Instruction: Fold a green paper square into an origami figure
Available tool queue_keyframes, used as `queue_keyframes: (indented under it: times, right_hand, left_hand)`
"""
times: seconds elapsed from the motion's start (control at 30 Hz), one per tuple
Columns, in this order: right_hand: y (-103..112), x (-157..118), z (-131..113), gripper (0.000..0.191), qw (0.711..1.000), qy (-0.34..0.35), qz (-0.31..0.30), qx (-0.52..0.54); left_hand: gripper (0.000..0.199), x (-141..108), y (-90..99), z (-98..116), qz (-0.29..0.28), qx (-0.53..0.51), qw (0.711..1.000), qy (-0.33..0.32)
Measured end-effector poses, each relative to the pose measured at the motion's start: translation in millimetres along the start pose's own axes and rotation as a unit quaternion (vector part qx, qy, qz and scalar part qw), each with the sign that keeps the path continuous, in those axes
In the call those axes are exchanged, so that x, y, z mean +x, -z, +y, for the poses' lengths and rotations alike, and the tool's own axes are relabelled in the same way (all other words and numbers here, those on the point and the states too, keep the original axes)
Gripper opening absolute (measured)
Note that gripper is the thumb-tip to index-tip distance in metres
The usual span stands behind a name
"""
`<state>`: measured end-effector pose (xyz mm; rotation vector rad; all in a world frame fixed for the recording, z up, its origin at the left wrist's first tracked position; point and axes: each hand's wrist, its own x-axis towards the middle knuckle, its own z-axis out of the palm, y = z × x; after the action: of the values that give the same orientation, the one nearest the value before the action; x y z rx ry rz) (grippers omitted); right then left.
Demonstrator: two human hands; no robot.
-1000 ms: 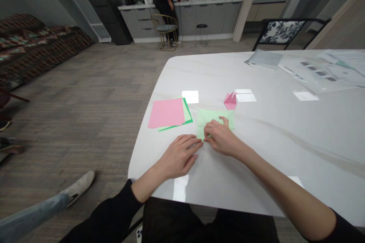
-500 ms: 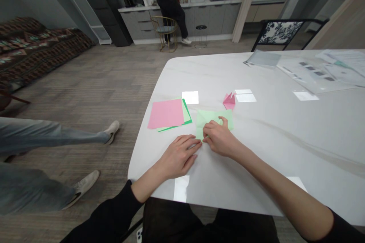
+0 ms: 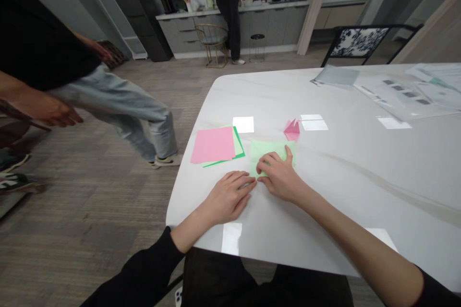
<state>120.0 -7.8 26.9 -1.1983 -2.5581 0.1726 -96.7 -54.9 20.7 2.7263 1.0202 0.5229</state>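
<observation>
A light green sheet of paper (image 3: 273,147) lies on the white table under my hands. My left hand (image 3: 230,196) rests flat, its stretched fingertips touching the sheet's near left corner. Over the sheet's near edge, my right hand (image 3: 277,172) is bent, thumb and curled fingers closed down on the paper, one finger sticking out toward the far side. The near edge is partly hidden by this hand. Beyond the sheet stands a small folded pink paper figure (image 3: 292,130). To the left lies a stack with a pink sheet (image 3: 213,145) on top of green ones.
Plastic folders and papers (image 3: 392,91) lie at the table's far right. A black-framed chair (image 3: 360,42) stands behind the table. One person in jeans (image 3: 122,100) is close by the table's left side; another person (image 3: 228,5) stands at the kitchen counter.
The person at the left has moved into fuller view beside the table. The person at the counter has shifted. My hands stay on the green sheet, the right fingers slightly moved; the view shifted a little.
</observation>
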Motion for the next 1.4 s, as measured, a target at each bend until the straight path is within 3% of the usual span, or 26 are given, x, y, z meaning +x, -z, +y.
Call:
queue_keyframes:
  times: [0.3, 0.47, 0.73, 1.17, 1.4]
  right_hand:
    - [0.2, -0.6, 3.7, 0.008, 0.999, -0.005, -0.008, 0.031]
    - [-1.4, 1.2, 3.6, 0.007, 0.999, -0.009, -0.007, 0.036]
    - [-0.2, 1.2, 3.4, 0.008, 0.999, -0.011, -0.007, 0.03]
    - [2.7, 8.5, 2.5, 0.012, 0.998, -0.032, -0.035, 0.047]
    - [1.5, 8.4, 2.6, 0.012, 0.998, -0.031, -0.041, 0.026]
  left_hand:
    - [0.034, -10.8, -1.1, -11.7, 0.046, -0.036, 0.998, -0.018]
    - [0.032, -12.2, -0.6, -12.4, 0.091, -0.077, 0.993, 0.024]
    - [0.042, -5.5, 1.8, -6.8, -0.017, -0.012, 1.0, -0.003]
    - [0.051, -7.3, 1.7, -5.8, -0.015, -0.001, 1.0, -0.023]
    - [0.045, -6.4, 1.0, -5.1, -0.005, -0.009, 1.0, -0.025]
